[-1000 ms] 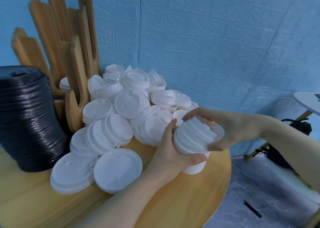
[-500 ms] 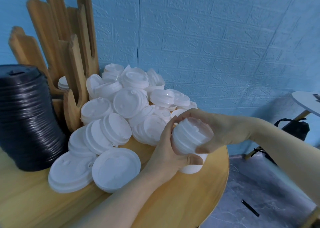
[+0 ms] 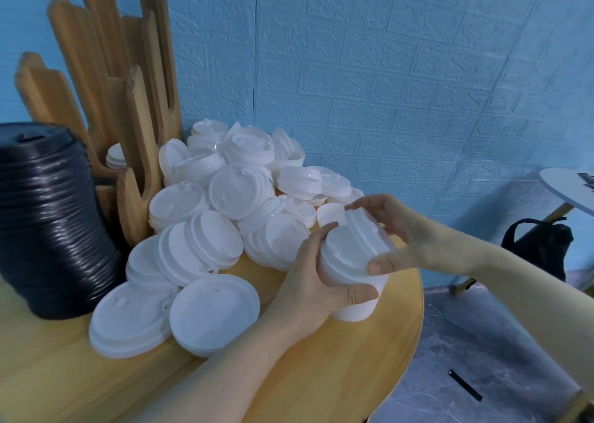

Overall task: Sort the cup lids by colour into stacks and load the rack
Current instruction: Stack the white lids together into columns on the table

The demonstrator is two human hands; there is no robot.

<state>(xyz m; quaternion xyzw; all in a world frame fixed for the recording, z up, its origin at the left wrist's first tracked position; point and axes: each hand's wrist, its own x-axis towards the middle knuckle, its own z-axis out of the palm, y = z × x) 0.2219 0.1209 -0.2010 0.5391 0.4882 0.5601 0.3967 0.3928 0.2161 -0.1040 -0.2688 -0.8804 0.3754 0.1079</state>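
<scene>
Over the last second the right hand has loosened: its fingers, earlier wrapped close over the top of the short stack of white lids, now arch more openly, fingertips at the far rim and thumb on the near edge. I judge that the newest lid has been seated and the stack is being squared up. The left hand grips the stack from its left side, fingers behind and thumb curled across the front. The stack is held just above the round wooden worktop, at the right end of the loose pile of white lids. Its long axis is tilted, top toward the upper right and the camera. The wooden rack and the black lid stack stand well to the left.
</scene>
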